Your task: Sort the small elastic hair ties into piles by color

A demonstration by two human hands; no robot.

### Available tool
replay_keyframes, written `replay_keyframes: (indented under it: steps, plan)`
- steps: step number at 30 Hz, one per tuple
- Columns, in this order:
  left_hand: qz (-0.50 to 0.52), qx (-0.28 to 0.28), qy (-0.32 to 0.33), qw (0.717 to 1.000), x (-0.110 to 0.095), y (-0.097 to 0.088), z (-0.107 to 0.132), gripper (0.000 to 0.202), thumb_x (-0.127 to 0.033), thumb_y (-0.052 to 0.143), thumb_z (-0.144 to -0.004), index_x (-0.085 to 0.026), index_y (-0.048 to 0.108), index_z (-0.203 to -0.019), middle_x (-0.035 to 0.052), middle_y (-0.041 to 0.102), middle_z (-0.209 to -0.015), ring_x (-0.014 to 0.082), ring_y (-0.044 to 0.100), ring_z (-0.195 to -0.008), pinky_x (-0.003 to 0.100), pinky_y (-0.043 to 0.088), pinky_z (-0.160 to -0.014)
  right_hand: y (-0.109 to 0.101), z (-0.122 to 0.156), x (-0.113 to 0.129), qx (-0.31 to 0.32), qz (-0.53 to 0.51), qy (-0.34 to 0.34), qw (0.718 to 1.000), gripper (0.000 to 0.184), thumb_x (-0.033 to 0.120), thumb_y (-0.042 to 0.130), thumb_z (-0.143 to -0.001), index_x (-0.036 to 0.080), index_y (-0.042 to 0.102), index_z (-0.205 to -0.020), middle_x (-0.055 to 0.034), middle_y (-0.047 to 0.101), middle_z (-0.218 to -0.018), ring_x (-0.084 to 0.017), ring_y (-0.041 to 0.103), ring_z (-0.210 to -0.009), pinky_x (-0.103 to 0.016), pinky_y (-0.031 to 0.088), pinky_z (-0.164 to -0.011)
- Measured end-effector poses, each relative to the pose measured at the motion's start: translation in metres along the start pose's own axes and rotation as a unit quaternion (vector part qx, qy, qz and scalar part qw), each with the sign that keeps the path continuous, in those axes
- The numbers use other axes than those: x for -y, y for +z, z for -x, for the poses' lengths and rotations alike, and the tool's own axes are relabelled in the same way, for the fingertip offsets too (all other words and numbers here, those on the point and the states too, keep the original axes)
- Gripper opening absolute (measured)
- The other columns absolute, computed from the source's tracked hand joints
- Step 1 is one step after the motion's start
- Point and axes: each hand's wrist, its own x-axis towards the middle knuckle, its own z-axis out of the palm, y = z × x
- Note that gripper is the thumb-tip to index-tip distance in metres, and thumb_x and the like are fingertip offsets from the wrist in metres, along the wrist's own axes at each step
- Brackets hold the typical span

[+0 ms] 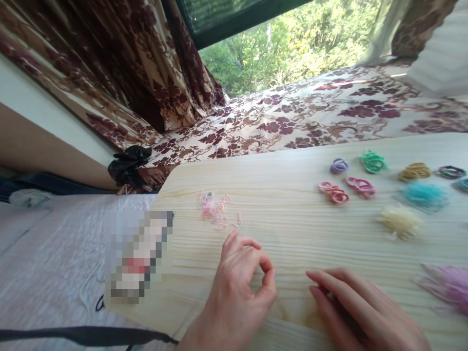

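My left hand point(243, 278) is above the pale wooden table point(285, 243), its thumb and index fingertips pressed together in a ring. Anything in that pinch is too small or hidden to make out. Facing it on the right, my right hand point(361, 302) has its fingers close together and the thumb almost meeting the index finger. What it holds, if anything, I cannot see. Just beyond my left hand lies a loose pile of tiny pink and yellowish bands point(214, 210), with a small whitish ring point(209, 195) at its far edge.
At the right are purple point(339, 165), green point(373, 161), red point(338, 196), pink point(361, 187) and mustard point(415, 171) hair ties. Nearby sit turquoise point(424, 195), cream point(399, 222) and lilac point(449, 287) piles. A blurred-out object point(141, 258) lies at the left edge.
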Motion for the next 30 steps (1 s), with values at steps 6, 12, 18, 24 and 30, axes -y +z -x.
replay_keyframes:
  steps: [6,12,18,24,30]
  plan:
    - [0.037,0.028,0.012,0.999,-0.009,0.005,0.001,0.019,-0.003,0.05,-0.079,-0.022,0.052,-0.077,-0.0047,0.062,-0.072,0.016,0.064,-0.093,0.046,0.036,-0.108,-0.005,-0.003,0.012,-0.013,-0.05,0.047,0.998,0.02,0.021,0.056,-0.092,0.019,0.065,-0.11,-0.0047,0.069,-0.094,-0.013,0.068,-0.08,-0.021,0.055,-0.07]
    - [0.044,0.051,0.018,0.998,-0.014,0.005,0.004,0.02,-0.003,0.051,-0.08,-0.023,0.052,-0.083,-0.0042,0.066,-0.079,0.014,0.064,-0.096,0.043,0.031,-0.115,-0.005,-0.007,0.013,-0.014,-0.076,0.046,0.996,0.021,0.02,0.057,-0.092,0.018,0.064,-0.111,-0.0061,0.068,-0.095,-0.013,0.067,-0.082,-0.02,0.056,-0.072]
    - [0.042,0.052,0.033,0.997,-0.015,0.006,0.005,0.02,-0.003,0.052,-0.08,-0.023,0.052,-0.083,-0.0045,0.066,-0.078,0.0146,0.064,-0.098,0.042,0.032,-0.114,-0.007,-0.009,0.013,-0.011,-0.097,0.033,0.995,0.018,0.016,0.058,-0.09,0.019,0.065,-0.106,-0.0043,0.067,-0.091,-0.011,0.066,-0.079,-0.019,0.054,-0.069]
    - [0.043,0.053,0.038,0.997,-0.013,0.003,0.005,0.022,-0.005,0.051,-0.083,-0.024,0.055,-0.093,-0.003,0.068,-0.081,0.0182,0.063,-0.099,0.048,0.035,-0.109,-0.007,-0.01,0.014,-0.013,-0.115,0.042,0.992,0.012,0.015,0.056,-0.091,0.02,0.064,-0.097,-0.0024,0.064,-0.086,-0.01,0.063,-0.074,-0.019,0.052,-0.066]
    - [0.02,0.036,0.066,0.997,-0.012,0.002,0.007,0.024,-0.008,0.056,-0.083,-0.024,0.059,-0.1,0.0001,0.069,-0.087,0.0227,0.058,-0.104,0.052,0.034,-0.107,-0.006,-0.009,0.015,-0.02,-0.124,0.062,0.99,0.011,0.015,0.055,-0.091,0.021,0.063,-0.096,-0.0013,0.064,-0.084,-0.01,0.063,-0.073,-0.019,0.052,-0.065]
